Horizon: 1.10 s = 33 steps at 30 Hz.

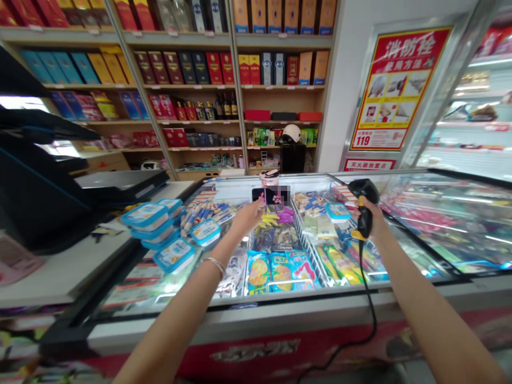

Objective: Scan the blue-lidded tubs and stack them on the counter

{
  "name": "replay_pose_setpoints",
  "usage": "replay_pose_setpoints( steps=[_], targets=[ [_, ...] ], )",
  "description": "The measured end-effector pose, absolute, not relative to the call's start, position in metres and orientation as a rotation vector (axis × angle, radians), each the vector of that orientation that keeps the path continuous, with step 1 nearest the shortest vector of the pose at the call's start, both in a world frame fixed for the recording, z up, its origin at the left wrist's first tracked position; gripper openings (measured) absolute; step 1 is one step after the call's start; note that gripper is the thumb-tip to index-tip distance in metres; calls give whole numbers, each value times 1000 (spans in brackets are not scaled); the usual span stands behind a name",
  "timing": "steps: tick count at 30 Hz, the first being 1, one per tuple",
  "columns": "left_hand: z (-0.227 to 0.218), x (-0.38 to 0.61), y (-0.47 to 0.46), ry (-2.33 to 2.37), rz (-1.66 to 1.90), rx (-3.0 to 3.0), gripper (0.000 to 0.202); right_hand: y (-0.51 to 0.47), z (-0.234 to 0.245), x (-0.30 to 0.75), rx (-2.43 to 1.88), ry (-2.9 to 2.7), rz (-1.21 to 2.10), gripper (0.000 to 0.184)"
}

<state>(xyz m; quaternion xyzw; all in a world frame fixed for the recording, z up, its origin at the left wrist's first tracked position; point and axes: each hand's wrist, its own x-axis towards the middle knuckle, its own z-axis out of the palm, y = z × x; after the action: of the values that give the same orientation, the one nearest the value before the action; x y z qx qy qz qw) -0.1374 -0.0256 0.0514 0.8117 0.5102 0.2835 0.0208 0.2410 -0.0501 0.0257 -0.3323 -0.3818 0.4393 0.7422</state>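
Observation:
My right hand [370, 216] is closed round the yellow-and-black handle of a barcode scanner [363, 198], its head pointing left over the glass-topped freezer [304, 298]. Its black cable [370, 309] hangs down in front of the freezer. My left hand [248, 214], with a bracelet on its wrist, reaches out over the freezer lid and touches a dark phone [267, 196]. Whether the fingers grip the phone is unclear. A small cup with a white lid [269, 176] stands just behind the phone.
Several blue-lidded tubs [160, 226] are stacked on the freezer's left lid, another one [338, 212] near the scanner. A black register screen [36, 181] stands on the counter at left. Shelves of boxed goods [200, 69] fill the back wall. A red fire poster [398, 88] hangs at right.

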Motion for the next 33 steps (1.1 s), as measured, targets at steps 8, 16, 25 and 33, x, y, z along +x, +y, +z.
replay_pose_setpoints(
  steps=[8,16,25,33],
  targets=[
    [53,-219,-38,2532,579,2507,30,-38,55,101,-702,-1015,1164,42],
    [62,-224,-52,2550,410,2409,32,-46,19,27,-722,-1144,1366,42],
    [58,-236,-42,2617,477,2372,34,-55,3,22,-797,-1193,1457,44],
    [50,-229,-36,2619,390,2357,33,-53,1,21,-799,-1259,1491,48]
  ],
)
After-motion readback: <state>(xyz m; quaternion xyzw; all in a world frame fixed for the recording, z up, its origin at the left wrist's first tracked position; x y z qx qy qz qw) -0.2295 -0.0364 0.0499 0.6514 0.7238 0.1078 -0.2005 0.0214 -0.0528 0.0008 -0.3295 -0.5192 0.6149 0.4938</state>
